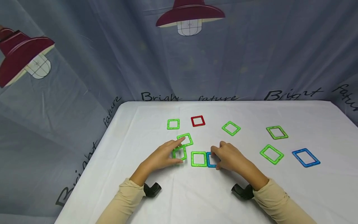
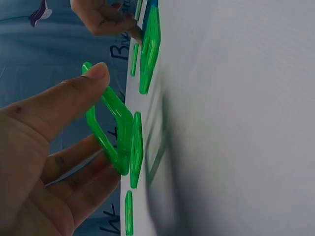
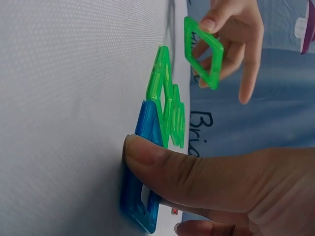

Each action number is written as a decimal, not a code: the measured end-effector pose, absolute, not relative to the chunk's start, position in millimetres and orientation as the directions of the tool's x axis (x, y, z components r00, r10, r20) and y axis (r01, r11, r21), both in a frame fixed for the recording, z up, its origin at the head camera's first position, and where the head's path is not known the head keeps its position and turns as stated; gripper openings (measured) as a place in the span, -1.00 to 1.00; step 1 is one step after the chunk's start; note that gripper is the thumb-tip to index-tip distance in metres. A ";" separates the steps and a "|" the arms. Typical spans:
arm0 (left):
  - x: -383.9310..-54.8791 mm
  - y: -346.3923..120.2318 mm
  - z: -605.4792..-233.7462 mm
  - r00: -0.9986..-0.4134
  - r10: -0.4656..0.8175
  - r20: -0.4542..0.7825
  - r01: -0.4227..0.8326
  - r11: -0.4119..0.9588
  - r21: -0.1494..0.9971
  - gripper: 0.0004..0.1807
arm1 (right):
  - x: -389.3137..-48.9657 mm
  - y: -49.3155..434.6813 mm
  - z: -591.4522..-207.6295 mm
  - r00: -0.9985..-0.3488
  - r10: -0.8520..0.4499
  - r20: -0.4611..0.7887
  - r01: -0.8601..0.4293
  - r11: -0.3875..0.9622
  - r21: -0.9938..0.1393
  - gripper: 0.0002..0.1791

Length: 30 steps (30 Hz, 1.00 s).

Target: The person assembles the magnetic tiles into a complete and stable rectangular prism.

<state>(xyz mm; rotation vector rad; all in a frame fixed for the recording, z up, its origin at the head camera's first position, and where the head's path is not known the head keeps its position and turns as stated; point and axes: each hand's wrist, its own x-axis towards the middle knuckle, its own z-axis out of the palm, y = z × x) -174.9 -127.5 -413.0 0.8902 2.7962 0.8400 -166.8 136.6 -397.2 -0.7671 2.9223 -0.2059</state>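
My left hand (image 1: 162,155) pinches a green square frame tile (image 2: 120,118) between thumb and fingers, tilted and raised above the white table. Just behind it lies another green tile (image 1: 189,137), partly overlapped in the head view. On the right, my right hand (image 1: 230,157) grips a blue square frame tile (image 3: 147,123) by its edges, thumb on the near side. The blue tile lies at the table surface, its left edge against a flat green tile (image 1: 199,165). Fingers cover the blue tile's right part in the head view.
Farther back lie a green tile (image 1: 173,128), a red tile (image 1: 198,125) and a turned green tile (image 1: 231,134). To the right are two green tiles, one nearer (image 1: 272,163) and one farther (image 1: 277,137), plus a blue tile (image 1: 306,165). A printed curtain (image 1: 237,62) hangs behind the table.
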 end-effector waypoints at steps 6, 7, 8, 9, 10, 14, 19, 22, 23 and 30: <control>-177.8 -116.2 -413.4 -0.799 0.590 0.121 0.556 0.645 0.525 -0.13 | -166.6 136.7 -396.6 -0.869 -0.485 -0.097 -0.467 0.869 -0.163 -0.56; -178.5 -114.7 -413.9 -0.796 0.593 0.121 0.557 0.641 0.528 -0.14 | -166.3 136.6 -396.4 -0.869 -0.485 -0.100 -0.466 0.869 -0.166 -0.57; -178.9 -113.5 -414.3 -0.793 0.597 0.120 0.559 0.635 0.534 -0.16 | -166.4 136.4 -396.3 -0.869 -0.485 -0.102 -0.465 0.869 -0.167 -0.57; -179.4 -112.3 -414.6 -0.790 0.601 0.118 0.559 0.628 0.542 -0.18 | -166.4 136.2 -396.1 -0.868 -0.487 -0.100 -0.468 0.868 -0.166 -0.57; -179.9 -111.1 -415.1 -0.786 0.607 0.117 0.559 0.617 0.553 -0.19 | -166.3 136.4 -396.0 -0.866 -0.489 -0.098 -0.471 0.866 -0.167 -0.56; -181.1 -106.8 -416.5 -0.765 0.632 0.121 0.572 0.583 0.577 -0.28 | -165.9 137.2 -395.5 -0.861 -0.500 -0.090 -0.482 0.860 -0.167 -0.56; -182.3 -102.6 -418.7 -0.736 0.665 0.126 0.602 0.558 0.571 -0.33 | -165.2 137.6 -394.7 -0.861 -0.501 -0.085 -0.483 0.860 -0.167 -0.56; -183.2 -100.7 -419.9 -0.728 0.674 0.126 0.607 0.549 0.575 -0.35 | -165.5 137.5 -395.5 -0.863 -0.498 -0.082 -0.482 0.861 -0.161 -0.56; -183.6 -100.2 -420.0 -0.726 0.676 0.128 0.607 0.543 0.580 -0.36 | -165.5 137.3 -395.8 -0.864 -0.497 -0.080 -0.481 0.862 -0.160 -0.56; -184.8 -99.4 -421.7 -0.714 0.686 0.137 0.615 0.521 0.592 -0.40 | -165.7 137.4 -396.1 -0.861 -0.502 -0.074 -0.488 0.859 -0.153 -0.56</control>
